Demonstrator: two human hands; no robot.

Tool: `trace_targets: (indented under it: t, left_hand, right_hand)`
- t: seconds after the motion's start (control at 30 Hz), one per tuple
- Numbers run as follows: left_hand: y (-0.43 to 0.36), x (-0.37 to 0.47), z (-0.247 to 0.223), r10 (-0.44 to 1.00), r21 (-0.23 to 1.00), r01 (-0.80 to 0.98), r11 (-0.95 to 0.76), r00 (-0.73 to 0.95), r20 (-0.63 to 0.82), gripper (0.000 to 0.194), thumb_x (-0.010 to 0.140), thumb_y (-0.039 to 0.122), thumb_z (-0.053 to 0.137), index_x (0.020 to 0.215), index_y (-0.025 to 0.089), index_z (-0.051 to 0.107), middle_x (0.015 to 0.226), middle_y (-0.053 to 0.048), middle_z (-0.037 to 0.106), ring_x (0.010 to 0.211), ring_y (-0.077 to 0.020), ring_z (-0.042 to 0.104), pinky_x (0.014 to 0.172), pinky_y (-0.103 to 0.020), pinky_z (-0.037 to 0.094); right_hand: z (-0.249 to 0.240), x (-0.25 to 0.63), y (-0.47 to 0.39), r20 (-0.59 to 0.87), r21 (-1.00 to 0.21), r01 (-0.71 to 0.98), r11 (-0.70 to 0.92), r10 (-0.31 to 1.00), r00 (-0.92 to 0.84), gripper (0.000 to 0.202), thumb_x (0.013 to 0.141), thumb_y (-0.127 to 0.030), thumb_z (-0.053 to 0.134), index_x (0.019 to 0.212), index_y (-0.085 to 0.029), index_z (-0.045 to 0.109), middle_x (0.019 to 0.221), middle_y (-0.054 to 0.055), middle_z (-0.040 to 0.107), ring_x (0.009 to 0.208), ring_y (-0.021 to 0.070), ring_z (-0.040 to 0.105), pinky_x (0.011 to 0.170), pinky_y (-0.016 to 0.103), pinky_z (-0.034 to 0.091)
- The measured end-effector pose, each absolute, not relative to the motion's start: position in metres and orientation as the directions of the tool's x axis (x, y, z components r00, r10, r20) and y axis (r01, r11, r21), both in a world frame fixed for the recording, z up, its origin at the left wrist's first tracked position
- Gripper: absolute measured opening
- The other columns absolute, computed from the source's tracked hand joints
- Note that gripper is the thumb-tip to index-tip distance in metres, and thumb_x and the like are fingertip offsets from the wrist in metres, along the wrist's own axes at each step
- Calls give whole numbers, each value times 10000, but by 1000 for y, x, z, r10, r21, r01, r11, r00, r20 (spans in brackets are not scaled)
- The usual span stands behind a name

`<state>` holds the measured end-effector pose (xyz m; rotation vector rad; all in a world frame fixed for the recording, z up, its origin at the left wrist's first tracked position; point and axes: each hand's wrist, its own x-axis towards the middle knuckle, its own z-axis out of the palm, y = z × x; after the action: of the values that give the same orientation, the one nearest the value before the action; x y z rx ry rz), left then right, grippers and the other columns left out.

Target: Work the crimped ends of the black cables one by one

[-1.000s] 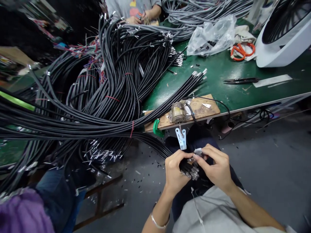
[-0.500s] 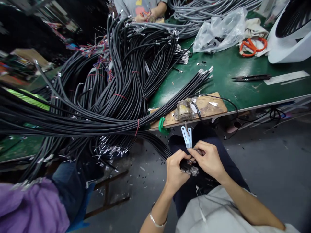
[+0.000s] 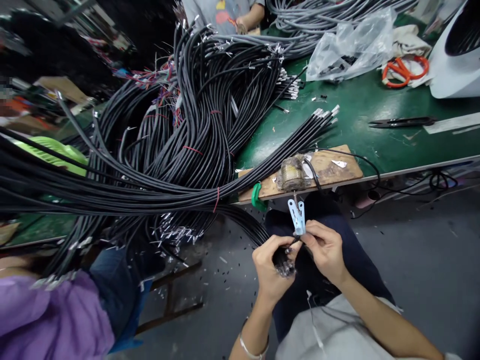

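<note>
Green workbench (image 3: 352, 107) ahead of the hands; a pale blue clip (image 3: 297, 218) stands just beyond the fingertips, its long axis running from the bench edge back toward them.

Detail: a black cable bundle (image 3: 248, 225) arrives from ahead and left of the hands and passes into the left hand (image 3: 273, 267), which is curled firmly round it, silvery cable ends (image 3: 287, 270) emerging at the thumb side. Of the two, the right hand (image 3: 325, 254) is nearer the clip; its thumb and fingers are drawn together just at the clip's near end, though whether they touch it, or pinch a cable end, cannot be told. Directly beyond the clip sits a motor-like block (image 3: 293, 176) on a wooden board (image 3: 335, 164).
</note>
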<state>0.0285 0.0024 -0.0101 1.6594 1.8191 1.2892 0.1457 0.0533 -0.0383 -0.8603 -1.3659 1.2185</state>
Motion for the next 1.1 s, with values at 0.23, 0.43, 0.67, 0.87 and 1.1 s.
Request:
trace_targets:
  t: [0.23,0.43,0.67,0.87,1.1]
  left_hand:
    - [-2,15,5,965,807,571,-154,-87,246,162,829,192,621,673,154,639,521,15,543,432,-83,469,450,-212,341]
    - [-3,16,7,973,859,482,-171,-53,224,72,814,129,629,808,160,693,616,-25,685,518,-121,623,525,-207,461]
    - [-8,24,4,943,809,582,-86,-215,254,102,809,164,632,718,151,675,563,-9,616,461,-106,566,480,-208,417]
    - [-7,19,-1,952,810,577,-104,-179,250,90,803,177,639,720,160,669,559,0,621,464,-113,576,489,-211,428]
    - [-7,21,-2,950,811,579,-90,-194,245,90,800,176,645,715,159,666,563,-1,626,457,-110,570,487,-213,426]
  right_hand:
    - [-41,156,66,190,-948,-317,33,858,-478,291,833,-451,649,919,-173,664,798,56,633,700,154,606,646,283,526]
    - [-36,148,56,209,-952,-275,136,944,-255,207,841,-296,640,690,-189,547,643,3,538,580,138,537,513,258,463]
    - [-43,150,38,703,-685,161,711,702,-112,216,784,-28,601,917,-198,613,782,75,633,703,193,560,623,341,493]
    - [-37,166,45,387,-917,40,397,909,-156,61,802,-142,644,819,-199,628,725,34,609,640,166,548,586,311,473]
    - [-25,163,57,389,-919,-22,393,899,-202,121,775,-74,629,730,-183,658,668,32,641,618,161,551,594,319,468]
